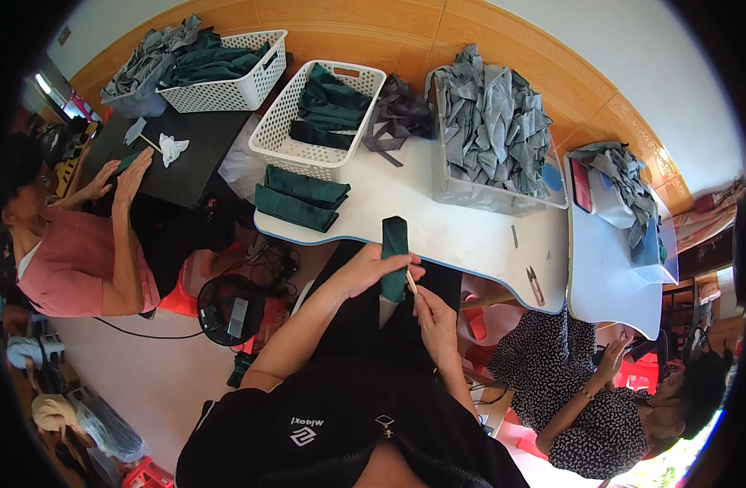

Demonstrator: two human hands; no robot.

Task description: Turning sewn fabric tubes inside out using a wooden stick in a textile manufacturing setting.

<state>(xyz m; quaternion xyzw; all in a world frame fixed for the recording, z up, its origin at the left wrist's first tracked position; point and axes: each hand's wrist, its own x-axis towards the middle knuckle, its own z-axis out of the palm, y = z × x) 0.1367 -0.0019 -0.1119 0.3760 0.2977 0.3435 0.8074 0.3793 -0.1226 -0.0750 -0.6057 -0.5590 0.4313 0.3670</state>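
A person seen from above sits at the near edge of a white surface (470,236), both forearms reaching up from the lower edge. The left hand (374,267) is closed around a narrow dark green fabric piece (395,244), thumb and fingers wrapped across its lower half. The fabric piece stands with its long axis running away from the person, its far end resting on the surface edge and pointing toward the baskets, its near end hanging toward the lap. The right hand (434,313) sits just below and to the right, fingertips pinched together on a thin pale stick (411,282) that angles up into the fabric's lower end.

On the surface lie folded dark green pieces (300,198) beside a white basket (277,130) holding more of them, a clear bin of grey fabric (491,114), and small snips (535,285) near the right edge. Another person in pink (72,260) presses both hands on a dark table (190,154) at left; a person in a patterned dress (568,382) sits at lower right.
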